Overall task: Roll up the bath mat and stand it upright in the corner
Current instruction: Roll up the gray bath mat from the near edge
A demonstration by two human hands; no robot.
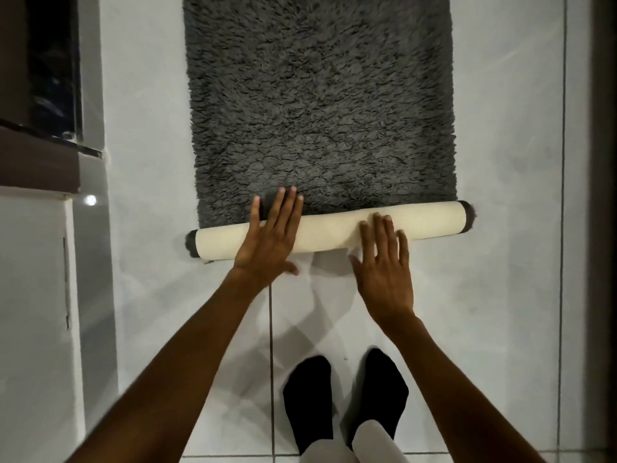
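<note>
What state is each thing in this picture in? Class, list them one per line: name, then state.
Shaggy dark grey bath mat: partly rolled; most of it lies flat on the floor.
Cream-backed roll at the mat's near end: thin, lying on its side, slightly slanted.
Left hand: open, flat on the roll.
Right hand: open, fingers on the roll.
Pale tiled floor: glossy, showing reflections.
Black socks: worn, standing on the tiles.
</note>
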